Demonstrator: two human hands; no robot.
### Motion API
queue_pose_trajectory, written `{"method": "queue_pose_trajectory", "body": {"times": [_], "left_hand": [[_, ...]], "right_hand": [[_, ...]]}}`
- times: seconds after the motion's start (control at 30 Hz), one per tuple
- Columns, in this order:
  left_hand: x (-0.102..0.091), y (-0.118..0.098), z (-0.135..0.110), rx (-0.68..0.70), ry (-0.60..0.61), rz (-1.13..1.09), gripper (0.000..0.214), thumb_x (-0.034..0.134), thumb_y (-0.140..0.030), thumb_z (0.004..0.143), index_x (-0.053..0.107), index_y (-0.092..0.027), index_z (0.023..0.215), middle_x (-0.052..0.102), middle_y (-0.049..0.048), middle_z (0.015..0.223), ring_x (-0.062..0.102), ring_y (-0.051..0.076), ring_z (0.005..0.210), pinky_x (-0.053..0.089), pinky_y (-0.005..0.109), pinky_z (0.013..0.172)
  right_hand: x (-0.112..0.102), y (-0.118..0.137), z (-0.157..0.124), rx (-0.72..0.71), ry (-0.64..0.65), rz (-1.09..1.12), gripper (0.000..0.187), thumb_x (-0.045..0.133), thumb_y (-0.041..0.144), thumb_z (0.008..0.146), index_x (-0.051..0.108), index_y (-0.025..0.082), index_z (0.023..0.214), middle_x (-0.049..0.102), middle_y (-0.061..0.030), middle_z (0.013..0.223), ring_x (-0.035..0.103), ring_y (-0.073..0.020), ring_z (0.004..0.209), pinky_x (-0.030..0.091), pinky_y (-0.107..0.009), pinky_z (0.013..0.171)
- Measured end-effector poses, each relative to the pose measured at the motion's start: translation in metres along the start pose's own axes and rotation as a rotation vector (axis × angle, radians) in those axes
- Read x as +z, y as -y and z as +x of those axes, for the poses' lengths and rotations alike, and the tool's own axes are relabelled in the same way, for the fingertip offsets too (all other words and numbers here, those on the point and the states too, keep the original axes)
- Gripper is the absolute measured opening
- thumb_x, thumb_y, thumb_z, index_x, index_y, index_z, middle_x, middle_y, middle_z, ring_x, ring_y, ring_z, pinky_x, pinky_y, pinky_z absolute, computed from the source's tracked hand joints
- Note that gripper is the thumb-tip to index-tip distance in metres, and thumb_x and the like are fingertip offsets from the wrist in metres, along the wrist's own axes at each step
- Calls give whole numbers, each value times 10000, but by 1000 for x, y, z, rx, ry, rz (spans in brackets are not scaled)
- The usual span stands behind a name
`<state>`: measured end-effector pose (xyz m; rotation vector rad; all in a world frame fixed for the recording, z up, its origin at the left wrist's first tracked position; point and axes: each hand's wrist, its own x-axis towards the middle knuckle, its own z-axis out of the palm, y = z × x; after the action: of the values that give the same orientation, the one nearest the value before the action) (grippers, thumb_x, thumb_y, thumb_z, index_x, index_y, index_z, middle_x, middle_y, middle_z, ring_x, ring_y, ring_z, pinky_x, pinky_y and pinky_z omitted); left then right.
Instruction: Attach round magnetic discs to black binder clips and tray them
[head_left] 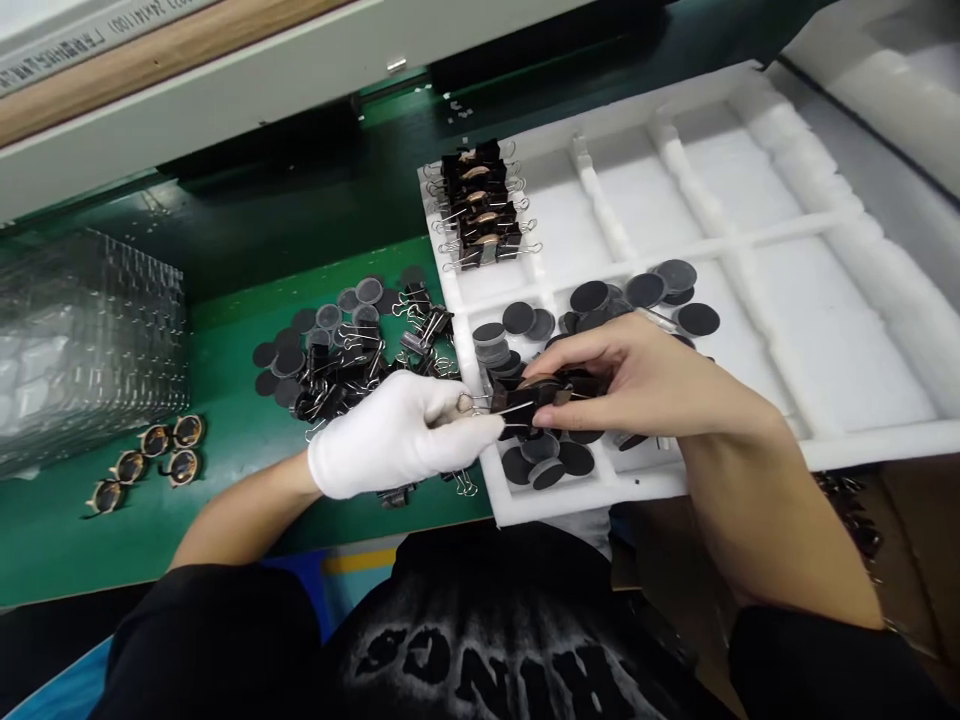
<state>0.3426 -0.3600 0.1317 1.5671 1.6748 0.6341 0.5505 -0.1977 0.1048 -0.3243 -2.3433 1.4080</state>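
Observation:
My left hand [405,432], in a white glove, pinches the wire handles of a black binder clip [519,404] with thumb and fingers. My bare right hand [649,385] grips a small round piece [541,381] with a brownish rim, which has the black clip against its left side. Fingers partly hide the piece, and a second dark part sits under the right fingers. Both hands are over the near-left compartment of a white foam tray [555,507]. Black round discs [540,472] lie below them. Loose binder clips [349,365] are heaped beyond the gloved hand.
A row of clamped round pieces [484,215] stands in the tray's far-left compartment. More grey and black discs [328,317] lie on the green table [225,330]. Several gold-rimmed round cases [155,440] and a stack of clear plastic trays [90,340] are at left.

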Motion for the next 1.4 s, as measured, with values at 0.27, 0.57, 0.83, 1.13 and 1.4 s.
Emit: {"method": "queue_pose_trajectory", "body": {"times": [0.27,0.57,0.83,1.13,1.4], "left_hand": [[-15,-7,5,9,-54,-118,617,289,-555,1088,696,-166,834,740,49,704,644,132,609,491,243,611],[-46,-14,53,83,-291,171,422,576,-571,983,661,-165,906,730,26,767,588,121,644,432,249,611],[-54,10,108,237,-590,988,379,554,-488,993,724,-187,1149,738,90,1065,671,248,978,473,362,868],[-63,10,109,165,-464,1078,342,616,-494,970,748,-220,1127,721,72,1104,663,275,1045,453,382,881],[-54,11,108,115,-516,1249,423,556,-559,998,734,-184,1082,723,118,1051,665,328,1002,412,445,866]], "right_hand": [[10,-10,9,-744,-344,-414,117,707,184,958,777,245,1028,816,-28,992,768,-189,901,599,-340,731],[13,-12,11,-192,-553,-822,642,663,367,978,460,183,1559,548,-216,1509,527,-416,1366,422,-564,1053],[19,-29,15,178,-546,-1018,359,476,298,1036,732,105,1199,620,-252,1301,552,-421,1154,370,-573,942],[28,-35,21,49,-494,-1022,338,549,353,1039,735,183,1264,634,-209,1324,513,-414,1204,355,-554,950],[30,-40,23,36,-516,-1021,363,520,363,1033,732,183,1266,664,-193,1258,553,-392,1134,354,-541,945]]}}
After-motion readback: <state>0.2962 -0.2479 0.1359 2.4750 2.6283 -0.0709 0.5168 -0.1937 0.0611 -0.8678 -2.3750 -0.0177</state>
